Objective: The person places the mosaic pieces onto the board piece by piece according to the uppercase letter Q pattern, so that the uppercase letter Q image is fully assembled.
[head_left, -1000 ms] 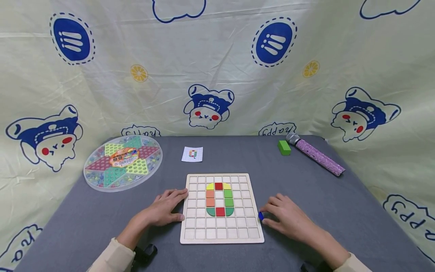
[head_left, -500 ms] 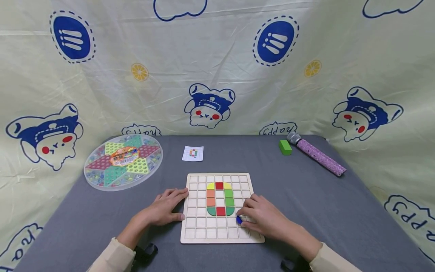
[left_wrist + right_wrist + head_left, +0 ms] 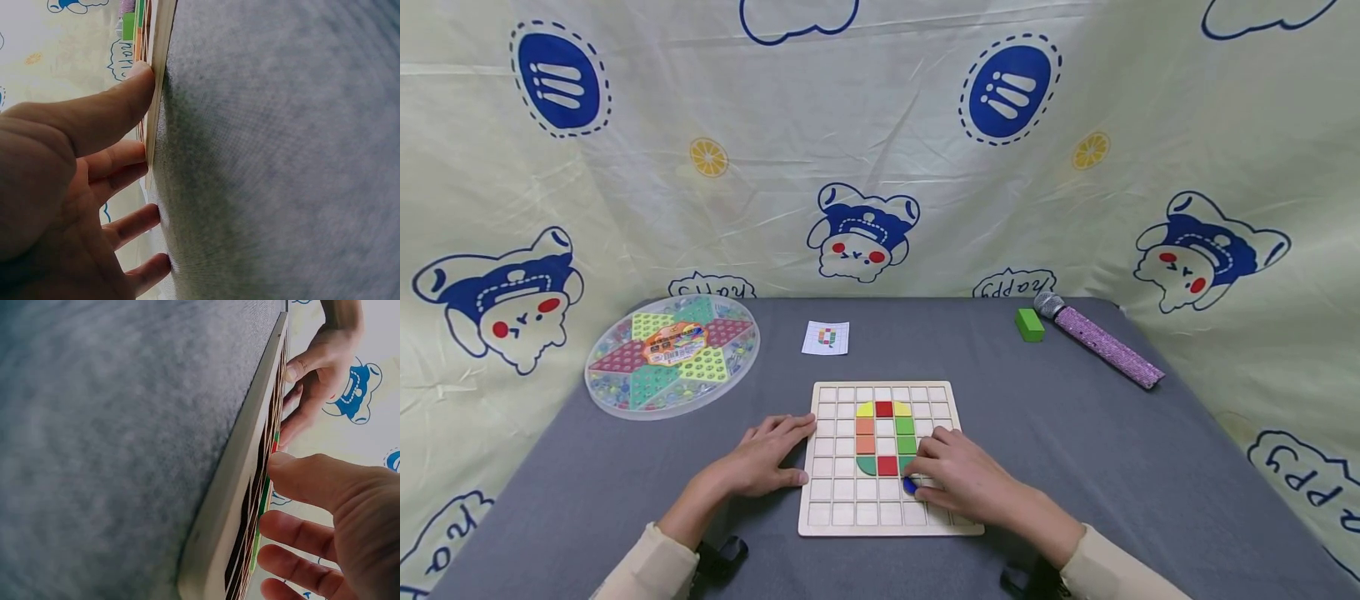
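Observation:
A wooden grid board [image 3: 842,515] lies flat on the table. On it, small coloured tiles form a ring: yellow corners and a red tile [image 3: 883,409] on top, orange tiles [image 3: 865,437] left, green tiles [image 3: 906,435] right, a red tile [image 3: 887,466] and teal corners at the bottom. My right hand [image 3: 964,473] is over the board, thumb and forefinger pinching a small blue tile [image 3: 910,485] just below the lower right teal corner, partly covering that corner. My left hand [image 3: 766,460] rests at the board's left edge, thumb [image 3: 128,94] and fingertips touching its side.
A white card [image 3: 825,339] with a small coloured pattern lies behind the board. At the back left is a round Chinese checkers set [image 3: 673,392]. A green block [image 3: 1028,326] and a glittery pink microphone [image 3: 1101,343] lie at the back right.
My right hand has carried the blue tile leftward from beside the board's right edge to below the ring's lower right corner. My left hand has stayed in place.

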Demonstrator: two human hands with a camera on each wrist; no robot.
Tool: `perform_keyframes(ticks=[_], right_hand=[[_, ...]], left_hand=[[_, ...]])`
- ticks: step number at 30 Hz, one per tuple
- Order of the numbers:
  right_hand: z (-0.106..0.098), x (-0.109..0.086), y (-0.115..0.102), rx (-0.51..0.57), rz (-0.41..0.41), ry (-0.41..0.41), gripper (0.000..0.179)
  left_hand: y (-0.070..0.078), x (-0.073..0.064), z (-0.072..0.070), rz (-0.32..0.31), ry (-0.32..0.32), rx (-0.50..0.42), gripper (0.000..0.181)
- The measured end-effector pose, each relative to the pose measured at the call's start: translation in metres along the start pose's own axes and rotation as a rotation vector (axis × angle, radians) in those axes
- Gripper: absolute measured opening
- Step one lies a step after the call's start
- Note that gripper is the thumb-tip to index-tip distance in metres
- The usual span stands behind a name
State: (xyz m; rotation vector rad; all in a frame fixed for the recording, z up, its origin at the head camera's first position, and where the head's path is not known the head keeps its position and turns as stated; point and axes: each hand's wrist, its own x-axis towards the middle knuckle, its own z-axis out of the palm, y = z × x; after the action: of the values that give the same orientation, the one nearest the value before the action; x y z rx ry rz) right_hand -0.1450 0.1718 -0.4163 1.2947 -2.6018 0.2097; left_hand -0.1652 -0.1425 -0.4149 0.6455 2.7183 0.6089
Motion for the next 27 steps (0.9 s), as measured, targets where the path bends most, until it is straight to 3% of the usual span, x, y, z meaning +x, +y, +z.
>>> perform_keyframes(ticks=[23,27], right_hand=[[-0.0005,0.0017,-0.0007,0.014,0.038,-0.071,0.020],[-0.0002,-0.0003,0.0007,0.014,0.023,-0.021,0.019]], left_hand=[[-0.0002,0.0004,-0.0007,0.006,0.004,-0.006,0.074],[0.0000,0.0003,-0.0007,0.001,0.001,-0.007,0.075]])
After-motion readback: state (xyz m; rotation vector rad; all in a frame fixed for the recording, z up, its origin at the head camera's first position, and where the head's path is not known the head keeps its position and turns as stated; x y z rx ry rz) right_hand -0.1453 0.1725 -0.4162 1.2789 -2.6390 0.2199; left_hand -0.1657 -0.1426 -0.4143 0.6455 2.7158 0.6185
